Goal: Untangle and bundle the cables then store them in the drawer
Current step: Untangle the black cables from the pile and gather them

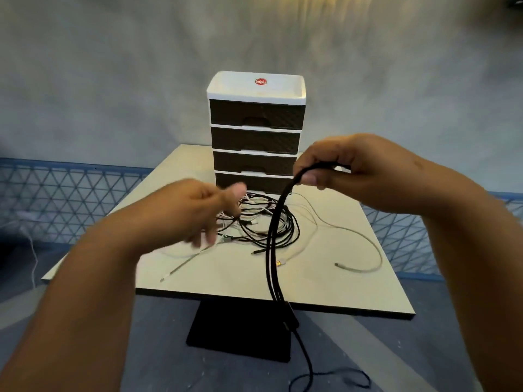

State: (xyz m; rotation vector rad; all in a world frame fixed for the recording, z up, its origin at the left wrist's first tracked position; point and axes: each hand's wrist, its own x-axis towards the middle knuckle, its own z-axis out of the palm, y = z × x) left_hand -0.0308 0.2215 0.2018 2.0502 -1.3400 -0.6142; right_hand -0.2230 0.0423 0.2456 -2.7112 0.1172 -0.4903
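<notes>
Red oval sticker reading "Uniplus", on white top of drawer unit

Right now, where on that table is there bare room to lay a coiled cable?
The near strip of the table is bare, between the front edge and the tangle. The far left corner, beside the drawers, is free too. The middle is crowded with cables, and a white cable loops across the right side.
</notes>
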